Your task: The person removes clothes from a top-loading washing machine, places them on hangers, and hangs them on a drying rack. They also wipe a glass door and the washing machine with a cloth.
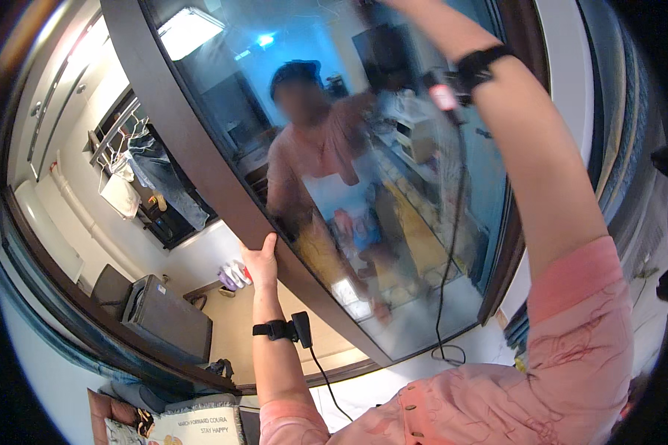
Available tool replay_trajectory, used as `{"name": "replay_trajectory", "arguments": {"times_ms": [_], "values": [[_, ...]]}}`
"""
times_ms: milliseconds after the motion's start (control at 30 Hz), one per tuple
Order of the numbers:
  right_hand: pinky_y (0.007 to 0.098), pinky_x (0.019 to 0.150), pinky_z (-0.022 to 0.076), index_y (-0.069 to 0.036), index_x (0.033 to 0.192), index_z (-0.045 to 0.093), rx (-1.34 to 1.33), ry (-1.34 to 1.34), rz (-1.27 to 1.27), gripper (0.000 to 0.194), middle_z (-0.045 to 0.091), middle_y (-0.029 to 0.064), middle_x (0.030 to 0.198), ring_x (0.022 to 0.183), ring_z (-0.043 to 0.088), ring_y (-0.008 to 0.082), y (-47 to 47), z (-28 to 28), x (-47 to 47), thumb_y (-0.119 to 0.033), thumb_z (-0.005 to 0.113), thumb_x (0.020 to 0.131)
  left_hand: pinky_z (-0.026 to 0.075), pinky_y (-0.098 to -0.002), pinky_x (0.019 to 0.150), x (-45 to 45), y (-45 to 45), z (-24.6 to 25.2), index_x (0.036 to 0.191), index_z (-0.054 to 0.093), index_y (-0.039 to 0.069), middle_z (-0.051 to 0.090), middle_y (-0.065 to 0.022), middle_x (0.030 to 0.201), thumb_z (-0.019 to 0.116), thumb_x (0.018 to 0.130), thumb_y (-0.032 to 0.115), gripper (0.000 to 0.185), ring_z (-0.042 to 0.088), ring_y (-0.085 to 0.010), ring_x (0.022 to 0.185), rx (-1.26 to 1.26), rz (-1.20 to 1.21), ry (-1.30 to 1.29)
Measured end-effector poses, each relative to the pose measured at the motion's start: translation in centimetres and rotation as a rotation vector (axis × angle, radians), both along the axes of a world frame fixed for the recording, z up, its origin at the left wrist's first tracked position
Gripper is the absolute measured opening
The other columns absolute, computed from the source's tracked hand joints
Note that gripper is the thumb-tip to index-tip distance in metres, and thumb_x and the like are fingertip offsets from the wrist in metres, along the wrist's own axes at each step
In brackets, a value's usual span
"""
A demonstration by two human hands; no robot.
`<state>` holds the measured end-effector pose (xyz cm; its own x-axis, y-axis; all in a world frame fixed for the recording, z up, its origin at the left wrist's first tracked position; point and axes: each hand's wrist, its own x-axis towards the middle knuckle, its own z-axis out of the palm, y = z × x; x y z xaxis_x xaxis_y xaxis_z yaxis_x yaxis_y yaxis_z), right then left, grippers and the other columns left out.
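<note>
A sliding door's glass pane [423, 233] in a dark brown frame [200, 139] fills the middle, and a person and a room are reflected in it. My left hand [261, 261] grips the frame's left upright, thumb on its face, fingers hidden behind the edge. My right arm [534, 139] reaches up across the pane's right side. The hand at its end is cut off by the top edge of the picture, so what it holds cannot be seen. Each wrist wears a black strap with a small device, and a cable hangs from each.
Beyond the doorway stand a dark grey washing machine [167, 317], shoes [235, 275] and clothes on hangers [156, 167]. The door's floor track runs along the bottom. A cushion [200, 423] bearing writing lies at the lower left. Curtains [623, 128] hang at the right.
</note>
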<state>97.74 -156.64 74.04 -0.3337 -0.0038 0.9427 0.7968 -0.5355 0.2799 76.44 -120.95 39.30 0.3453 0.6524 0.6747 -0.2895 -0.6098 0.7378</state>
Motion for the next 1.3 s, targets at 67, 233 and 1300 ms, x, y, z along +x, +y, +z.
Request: {"name": "replay_trajectory", "arguments": {"times_ms": [67, 233, 1300], "values": [[0.0481, 0.1, 0.0483, -0.012, 0.123, 0.065, 0.233, 0.209, -0.133, 0.046, 0.056, 0.0178, 0.132, 0.117, 0.056, 0.0414, -5.6, -2.2, 4.9, -0.01, 0.071, 0.077, 0.045, -0.0367, 0.1, 0.2, -0.1, -0.3, 0.133, 0.051, -0.005, 0.063, -0.0159, 0.123, 0.079, 0.082, 0.01, 0.06, 0.06, -0.0263, 0.111, -0.018, 0.053, -0.007], [0.0482, 0.102, 0.0458, -0.013, 0.131, 0.061, 0.537, 0.358, -0.203, 0.055, 0.049, 0.0239, 0.136, 0.121, 0.053, 0.0409, -10.5, -10.4, 12.0, -0.022, 0.074, 0.078, 0.046, -0.0362, 0.099, 0.8, 1.1, -1.3, 0.13, 0.053, -0.005, 0.064, -0.0152, 0.121, 0.077, 0.086, 0.013, 0.053, 0.061, -0.0253, 0.11, -0.029, 0.052, -0.009], [0.0344, 0.099, 0.0488, -0.005, 0.132, 0.057, -0.143, 1.37, 1.57, 0.057, 0.065, 0.0084, 0.118, 0.112, 0.06, 0.0188, -4.5, -26.7, -0.9, -0.01, 0.079, 0.08, 0.037, -0.0451, 0.109, 4.8, -31.7, 5.0, 0.161, 0.016, 0.019, 0.028, -0.0068, 0.162, 0.056, 0.097, 0.058, 0.085, 0.034, -0.0253, 0.144, -0.119, -0.839, 0.016]]}}
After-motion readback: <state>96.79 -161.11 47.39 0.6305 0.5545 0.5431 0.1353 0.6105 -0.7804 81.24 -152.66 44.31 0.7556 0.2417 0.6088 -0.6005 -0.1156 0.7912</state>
